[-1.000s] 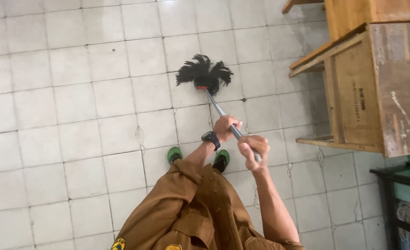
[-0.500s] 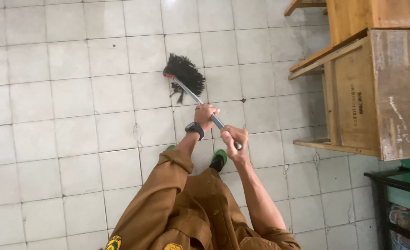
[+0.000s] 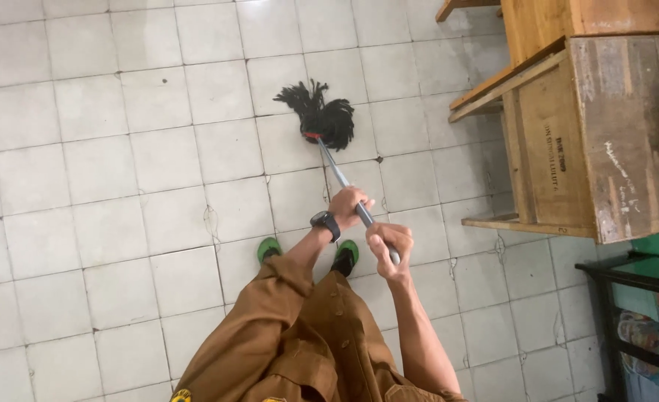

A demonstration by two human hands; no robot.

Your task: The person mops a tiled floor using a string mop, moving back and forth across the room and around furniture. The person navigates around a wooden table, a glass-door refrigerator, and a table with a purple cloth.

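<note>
From the head camera, looking down: the person stands on the white tiled floor and holds a mop handle with both hands. The left hand is closed around the handle lower down, the right hand is closed around it near the upper end. The black mop head lies on the tiles in front of the green shoes, just left of a wooden desk. To mop well here, I think, both hands should stay firm, the strands should be kept flat on the tile, and the strokes should overlap and stop short of the desk leg.
</note>
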